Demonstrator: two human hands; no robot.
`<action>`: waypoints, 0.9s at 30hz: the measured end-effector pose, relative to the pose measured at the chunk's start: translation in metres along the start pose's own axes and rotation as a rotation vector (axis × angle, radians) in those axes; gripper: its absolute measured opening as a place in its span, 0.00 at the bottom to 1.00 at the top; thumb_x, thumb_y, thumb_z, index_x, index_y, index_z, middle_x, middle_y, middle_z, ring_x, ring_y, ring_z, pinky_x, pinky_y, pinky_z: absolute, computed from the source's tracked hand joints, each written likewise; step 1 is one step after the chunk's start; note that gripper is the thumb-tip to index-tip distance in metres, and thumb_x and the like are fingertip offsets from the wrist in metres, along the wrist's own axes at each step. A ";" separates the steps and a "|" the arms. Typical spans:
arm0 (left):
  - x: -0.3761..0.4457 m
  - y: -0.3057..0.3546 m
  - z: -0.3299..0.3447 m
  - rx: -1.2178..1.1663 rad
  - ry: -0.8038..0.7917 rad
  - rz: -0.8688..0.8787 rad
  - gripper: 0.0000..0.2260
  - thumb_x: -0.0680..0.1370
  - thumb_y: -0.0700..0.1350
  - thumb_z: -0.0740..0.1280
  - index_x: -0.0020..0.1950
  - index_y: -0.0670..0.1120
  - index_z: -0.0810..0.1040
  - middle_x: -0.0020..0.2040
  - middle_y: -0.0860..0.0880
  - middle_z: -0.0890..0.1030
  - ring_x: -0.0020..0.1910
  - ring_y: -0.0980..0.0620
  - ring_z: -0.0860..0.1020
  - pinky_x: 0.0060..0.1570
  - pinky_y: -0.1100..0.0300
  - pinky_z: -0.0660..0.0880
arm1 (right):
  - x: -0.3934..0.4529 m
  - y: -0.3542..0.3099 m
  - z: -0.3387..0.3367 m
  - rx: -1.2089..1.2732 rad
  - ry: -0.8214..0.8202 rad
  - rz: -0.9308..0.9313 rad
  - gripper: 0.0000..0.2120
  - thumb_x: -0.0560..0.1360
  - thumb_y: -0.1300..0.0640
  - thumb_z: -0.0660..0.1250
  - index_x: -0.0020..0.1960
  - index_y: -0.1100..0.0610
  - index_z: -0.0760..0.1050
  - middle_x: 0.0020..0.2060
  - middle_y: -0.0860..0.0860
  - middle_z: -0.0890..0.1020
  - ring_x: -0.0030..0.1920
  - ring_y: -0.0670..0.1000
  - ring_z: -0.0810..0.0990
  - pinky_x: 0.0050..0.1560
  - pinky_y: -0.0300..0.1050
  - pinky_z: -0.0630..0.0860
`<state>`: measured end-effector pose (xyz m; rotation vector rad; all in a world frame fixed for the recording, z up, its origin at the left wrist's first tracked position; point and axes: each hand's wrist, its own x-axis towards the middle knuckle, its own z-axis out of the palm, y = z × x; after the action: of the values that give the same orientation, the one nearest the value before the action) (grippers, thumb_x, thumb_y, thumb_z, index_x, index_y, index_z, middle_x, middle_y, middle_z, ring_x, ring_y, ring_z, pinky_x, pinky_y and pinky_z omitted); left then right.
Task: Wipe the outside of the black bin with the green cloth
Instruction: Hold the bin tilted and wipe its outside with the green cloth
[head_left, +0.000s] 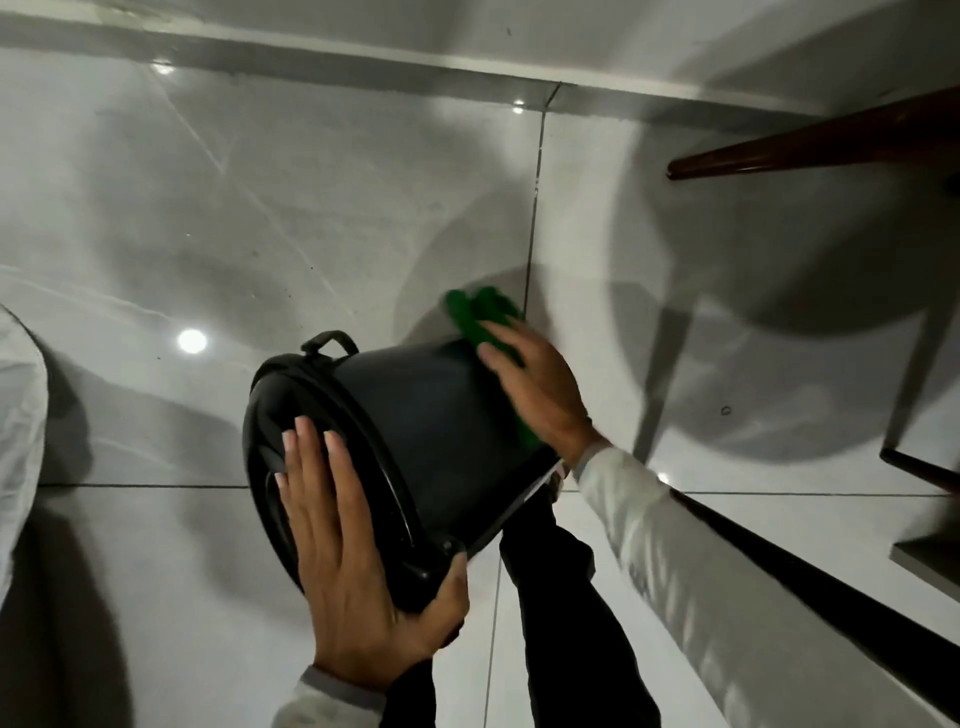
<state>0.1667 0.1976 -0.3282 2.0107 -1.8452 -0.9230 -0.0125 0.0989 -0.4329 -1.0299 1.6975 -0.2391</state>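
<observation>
Below me the floor (291, 197) is glossy pale grey tile, its dark grout lines (535, 208) running toward twelve o'clock and crossing at nine. Ceiling lights glint off it as bright spots (192, 341), the largest at about ten o'clock. A pale skirting board (363, 52) runs along the wall's foot at twelve. At two o'clock a dark wooden furniture leg (810, 143) slants over the tiles, another (919, 470) at three, both throwing broad soft shadows (753, 312). A crumpled white fabric (18, 415) sits at nine o'clock.

no readable text, labels or numbers
</observation>
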 end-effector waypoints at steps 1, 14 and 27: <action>0.000 0.000 -0.001 -0.018 0.009 -0.020 0.51 0.71 0.64 0.65 0.82 0.33 0.53 0.84 0.30 0.53 0.86 0.32 0.50 0.79 0.22 0.54 | -0.015 -0.017 0.007 0.007 -0.023 -0.107 0.22 0.80 0.48 0.65 0.72 0.51 0.80 0.75 0.51 0.79 0.75 0.52 0.77 0.70 0.33 0.66; 0.001 0.018 0.005 -0.043 0.026 -0.060 0.53 0.68 0.61 0.67 0.81 0.31 0.52 0.83 0.29 0.54 0.85 0.30 0.52 0.78 0.22 0.56 | 0.031 0.049 -0.022 -0.030 0.055 0.286 0.23 0.87 0.48 0.60 0.79 0.53 0.72 0.76 0.56 0.77 0.75 0.61 0.76 0.69 0.45 0.68; 0.000 0.012 0.005 -0.109 0.109 -0.141 0.51 0.76 0.69 0.62 0.82 0.33 0.49 0.84 0.31 0.52 0.86 0.33 0.49 0.80 0.25 0.54 | -0.029 -0.052 0.022 -0.108 -0.189 -0.596 0.19 0.84 0.54 0.63 0.73 0.55 0.78 0.69 0.54 0.84 0.68 0.55 0.82 0.72 0.50 0.75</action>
<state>0.1540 0.1968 -0.3245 2.1008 -1.5798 -0.9097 0.0345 0.0959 -0.3896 -1.5749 1.2115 -0.4202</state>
